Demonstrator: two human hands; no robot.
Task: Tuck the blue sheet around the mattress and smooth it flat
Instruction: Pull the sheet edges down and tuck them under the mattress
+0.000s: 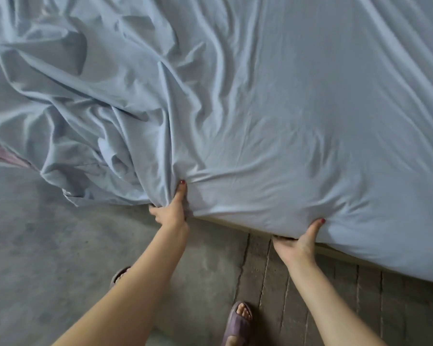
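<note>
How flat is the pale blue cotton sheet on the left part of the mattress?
Not flat. The pale blue cotton sheet lies bunched in deep folds left of the left hand; rightward it is smoother.

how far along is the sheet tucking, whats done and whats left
Done: to the right the sheet lies fairly flat and wraps over the mattress edge. In hand: the left hand grips a bunch of sheet at the edge, and the right hand holds the sheet with fingers under the edge. Left: the left part is heaped in deep folds, hanging loose toward the floor, untucked and unsmoothed.
</note>
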